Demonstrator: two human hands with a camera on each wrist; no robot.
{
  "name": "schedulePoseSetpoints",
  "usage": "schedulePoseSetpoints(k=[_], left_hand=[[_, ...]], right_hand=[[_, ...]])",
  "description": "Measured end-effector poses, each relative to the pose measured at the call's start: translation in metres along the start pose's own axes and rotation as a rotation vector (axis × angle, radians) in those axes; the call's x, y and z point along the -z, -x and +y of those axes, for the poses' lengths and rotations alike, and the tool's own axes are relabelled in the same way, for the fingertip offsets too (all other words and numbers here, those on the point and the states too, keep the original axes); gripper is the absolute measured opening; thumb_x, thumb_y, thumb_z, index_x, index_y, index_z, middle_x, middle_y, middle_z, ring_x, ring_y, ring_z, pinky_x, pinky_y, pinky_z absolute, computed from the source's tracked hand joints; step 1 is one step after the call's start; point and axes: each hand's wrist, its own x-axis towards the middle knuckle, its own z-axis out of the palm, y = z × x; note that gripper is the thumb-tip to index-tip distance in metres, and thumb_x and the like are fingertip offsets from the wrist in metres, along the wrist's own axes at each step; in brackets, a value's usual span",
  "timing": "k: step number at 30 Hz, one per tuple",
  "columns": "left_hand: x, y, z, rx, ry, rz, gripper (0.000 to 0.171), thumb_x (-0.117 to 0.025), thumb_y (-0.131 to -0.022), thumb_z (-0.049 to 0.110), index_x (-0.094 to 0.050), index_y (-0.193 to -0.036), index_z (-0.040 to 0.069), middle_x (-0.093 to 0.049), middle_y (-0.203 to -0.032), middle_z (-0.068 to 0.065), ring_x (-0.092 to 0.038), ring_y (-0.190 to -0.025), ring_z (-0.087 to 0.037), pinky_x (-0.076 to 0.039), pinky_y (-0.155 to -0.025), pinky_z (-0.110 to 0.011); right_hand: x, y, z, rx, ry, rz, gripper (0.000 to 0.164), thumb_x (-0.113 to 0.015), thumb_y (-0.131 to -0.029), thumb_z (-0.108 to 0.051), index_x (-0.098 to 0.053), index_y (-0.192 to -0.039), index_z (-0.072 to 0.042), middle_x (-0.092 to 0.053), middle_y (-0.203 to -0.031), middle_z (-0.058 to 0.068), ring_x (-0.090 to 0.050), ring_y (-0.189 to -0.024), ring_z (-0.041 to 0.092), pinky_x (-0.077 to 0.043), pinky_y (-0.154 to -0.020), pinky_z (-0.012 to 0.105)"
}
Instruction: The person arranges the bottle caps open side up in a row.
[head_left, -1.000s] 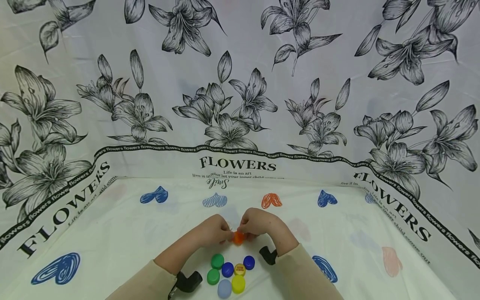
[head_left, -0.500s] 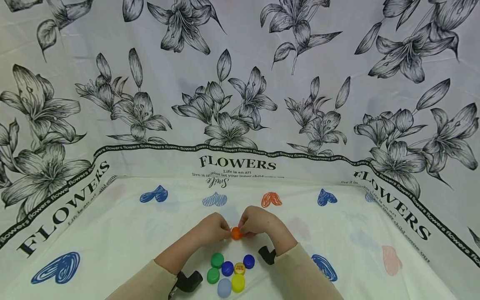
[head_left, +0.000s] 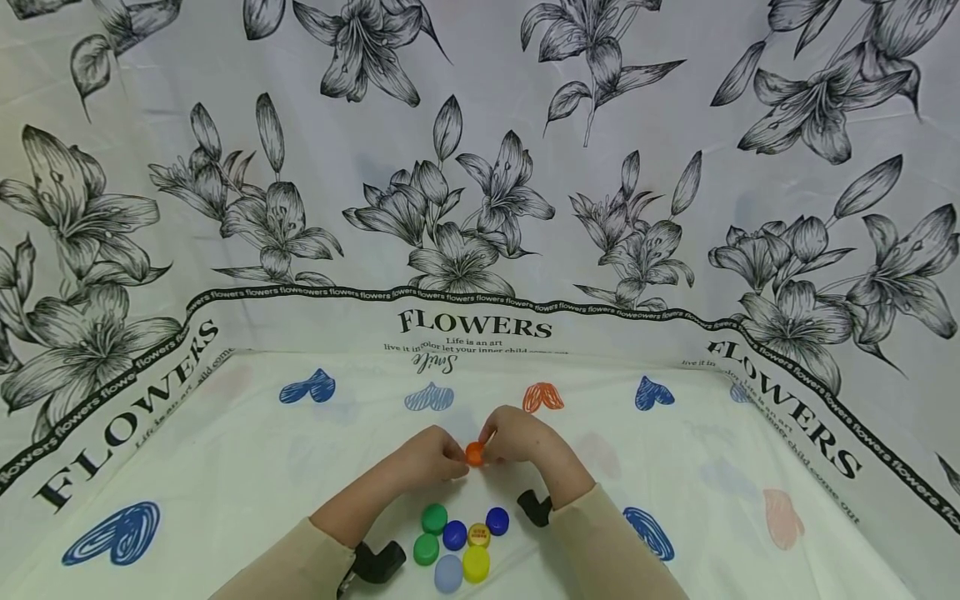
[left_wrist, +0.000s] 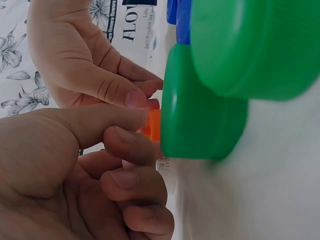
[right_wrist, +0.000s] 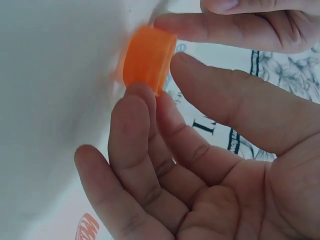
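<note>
An orange bottle cap (head_left: 475, 454) is between the two hands in the head view. My right hand (head_left: 517, 435) holds it; in the right wrist view fingertips touch the lower side of the cap (right_wrist: 149, 59) and the thumb lies against its right side. My left hand (head_left: 431, 458) is just left of it. One left fingertip touches the cap's top edge in the right wrist view, while the left fingers are loosely bent in the left wrist view. There the left hand (left_wrist: 95, 170) and a green cap (left_wrist: 200, 110) hide most of the orange cap (left_wrist: 155, 125).
Nearer the body lie several caps: two green (head_left: 433, 518), two dark blue (head_left: 454, 535), a gold one with print (head_left: 478, 535), a yellow (head_left: 476, 564) and a pale blue (head_left: 448, 573). Heart-printed white cloth (head_left: 262, 467) covers the table; a flower-printed curtain (head_left: 480, 250) stands behind.
The orange cap has moved slightly away from the body with the right hand. The left fingers have drawn apart from its left side. The other caps stay in the same arrangement.
</note>
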Motion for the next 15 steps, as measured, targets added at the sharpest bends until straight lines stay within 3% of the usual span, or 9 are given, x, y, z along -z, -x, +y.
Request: schedulePoseSetpoints(k=[9, 15], left_hand=[[-0.0016, -0.0012, 0.0012, 0.017, -0.008, -0.038, 0.024, -0.076, -0.091, 0.013, -0.076, -0.109, -0.003, -0.071, -0.09, -0.004, -0.056, -0.071, -0.019, -0.047, -0.065, -0.029], [-0.0011, -0.0015, -0.0003, 0.005, -0.015, -0.063, 0.026, -0.077, -0.09, 0.014, -0.076, -0.109, -0.004, -0.072, -0.095, -0.006, -0.055, -0.07, -0.018, -0.044, -0.063, -0.029]], right_hand=[[-0.0088, -0.005, 0.001, 0.011, 0.068, 0.091, 0.019, -0.083, -0.081, -0.007, -0.069, -0.095, -0.004, -0.063, -0.09, 0.005, -0.056, -0.08, 0.023, -0.052, -0.077, 0.04], [-0.0084, -0.0061, 0.0029, -0.012, 0.048, 0.079, 0.02, -0.083, -0.082, -0.009, -0.068, -0.096, -0.006, -0.062, -0.09, 0.004, -0.056, -0.081, 0.024, -0.052, -0.077, 0.041]])
